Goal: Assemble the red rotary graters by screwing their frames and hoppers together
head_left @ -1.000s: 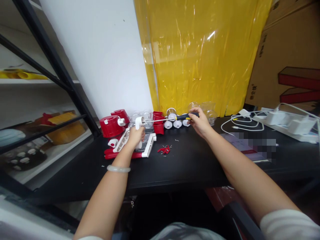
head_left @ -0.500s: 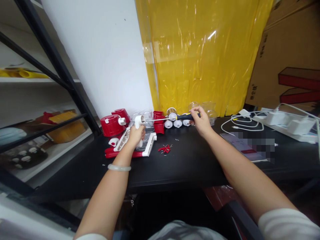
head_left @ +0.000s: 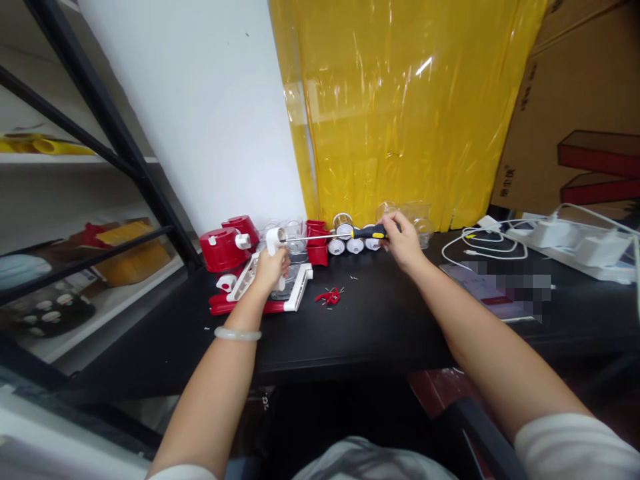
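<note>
My left hand (head_left: 271, 268) is closed around a white plastic part (head_left: 275, 239), held upright above the white frame pieces (head_left: 299, 288). In my right hand (head_left: 401, 241) is a screwdriver (head_left: 369, 232) with a black and yellow handle. Its long shaft points left, and the tip meets the top of the white part; whether it sits in a screw is too small to tell. Small red pieces (head_left: 330, 297) and loose screws lie on the black table (head_left: 350, 340) between my hands. Red handles (head_left: 223, 307) rest below the white frame pieces.
Red round housings (head_left: 225, 249) stand at the back left. Red parts (head_left: 317, 243), white-capped cylinders (head_left: 355, 246) and clear cups (head_left: 423, 227) line the back. On the right are a tablet-like item (head_left: 485, 293), a white cable (head_left: 450, 248) and a power strip (head_left: 595, 267). Metal shelving stands left.
The view has shifted very slightly. Both hands keep their holds, and the screwdriver tip stays at the white part.
</note>
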Available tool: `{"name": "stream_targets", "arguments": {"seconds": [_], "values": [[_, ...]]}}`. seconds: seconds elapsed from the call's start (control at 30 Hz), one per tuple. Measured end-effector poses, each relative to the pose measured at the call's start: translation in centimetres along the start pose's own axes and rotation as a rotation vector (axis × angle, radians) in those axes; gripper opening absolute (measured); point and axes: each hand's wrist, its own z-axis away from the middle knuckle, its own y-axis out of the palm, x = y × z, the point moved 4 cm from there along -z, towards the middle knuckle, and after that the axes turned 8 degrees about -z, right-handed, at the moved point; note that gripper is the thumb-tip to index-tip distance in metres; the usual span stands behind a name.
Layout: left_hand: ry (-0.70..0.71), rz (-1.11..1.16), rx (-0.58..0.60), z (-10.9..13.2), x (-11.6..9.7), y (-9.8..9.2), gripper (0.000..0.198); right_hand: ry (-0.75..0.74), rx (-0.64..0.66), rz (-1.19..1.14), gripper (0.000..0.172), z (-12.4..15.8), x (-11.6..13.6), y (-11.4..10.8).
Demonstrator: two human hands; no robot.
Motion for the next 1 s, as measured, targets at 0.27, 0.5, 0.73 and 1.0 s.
{"name": "stream_targets", "arguments": {"seconds": [0.27, 0.5, 0.73, 1.0], "values": [[0.032, -0.062, -0.039, -0.1, 0.1, -0.2, 0.015, 0.041, 0.068, -0.265, 0.037, 0.4, 0.6, 0.4], [0.064, -0.097, -0.052, -0.2, 0.4, -0.4, 0.015, 0.028, -0.016, -0.025, 0.053, -0.5, -0.8, -0.5], [0.057, -0.074, -0.064, -0.2, 0.1, -0.4, 0.015, 0.083, 0.051, -0.207, 0.039, 0.0, -0.7, 0.1], [0.045, -0.074, -0.082, -0.1, -0.3, -0.5, 0.014, 0.093, 0.037, -0.142, 0.048, -0.2, -1.2, -0.2]]}}
